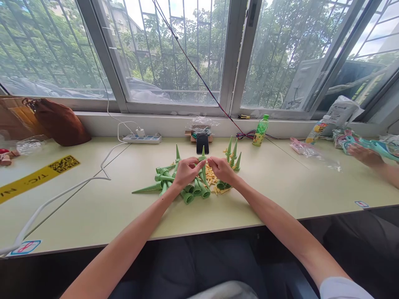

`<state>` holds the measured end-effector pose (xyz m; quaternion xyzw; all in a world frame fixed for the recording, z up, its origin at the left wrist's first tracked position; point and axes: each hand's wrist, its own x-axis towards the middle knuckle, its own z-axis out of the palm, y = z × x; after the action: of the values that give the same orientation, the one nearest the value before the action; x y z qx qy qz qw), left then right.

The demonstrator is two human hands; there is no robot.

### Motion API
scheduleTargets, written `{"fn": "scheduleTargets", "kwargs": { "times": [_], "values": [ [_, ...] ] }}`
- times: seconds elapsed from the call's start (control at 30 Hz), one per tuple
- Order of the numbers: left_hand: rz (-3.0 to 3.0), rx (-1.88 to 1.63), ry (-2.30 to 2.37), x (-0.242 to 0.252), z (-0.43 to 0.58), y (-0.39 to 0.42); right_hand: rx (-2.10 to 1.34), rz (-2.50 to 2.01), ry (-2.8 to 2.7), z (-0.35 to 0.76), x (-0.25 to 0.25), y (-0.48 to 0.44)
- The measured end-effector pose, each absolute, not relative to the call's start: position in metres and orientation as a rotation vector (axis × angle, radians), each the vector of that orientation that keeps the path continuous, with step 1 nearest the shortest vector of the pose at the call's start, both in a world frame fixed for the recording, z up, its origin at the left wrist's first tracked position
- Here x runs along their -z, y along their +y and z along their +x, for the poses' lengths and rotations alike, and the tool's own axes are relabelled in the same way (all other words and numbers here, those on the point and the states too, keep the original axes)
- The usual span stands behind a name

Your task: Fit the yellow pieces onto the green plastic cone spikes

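Both of my hands meet over the middle of the pale green table (93, 207). My left hand (184, 172) is closed around a green cone spike (203, 166) that points up. My right hand (222, 169) is pinched shut just right of it, on something too small to make out. Under my hands lies a heap of green cone spikes (174, 182), some flat, some with round open ends toward me. Small yellow pieces (212, 176) are scattered between my hands. Three or so green spikes (233, 155) stand upright behind my right hand.
A black phone (202, 143) leans at the back, with a green bottle (260, 131) to its right. A white power strip (141, 138) and cable (77, 185) lie left, near a brown bag (59, 122). Another person's hand (364, 155) works at far right among plastic bags (308, 151).
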<state>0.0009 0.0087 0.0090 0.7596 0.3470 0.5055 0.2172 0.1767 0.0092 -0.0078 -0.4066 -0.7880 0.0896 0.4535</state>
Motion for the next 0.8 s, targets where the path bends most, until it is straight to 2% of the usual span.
{"fn": "scheduleTargets", "kwargs": {
  "times": [0.8],
  "values": [
    [1.931, -1.286, 1.004, -0.0042, 0.004, 0.0119, -0.087, -1.142, -1.766, 0.1768, 0.0063, 0.0123]
  ]
}}
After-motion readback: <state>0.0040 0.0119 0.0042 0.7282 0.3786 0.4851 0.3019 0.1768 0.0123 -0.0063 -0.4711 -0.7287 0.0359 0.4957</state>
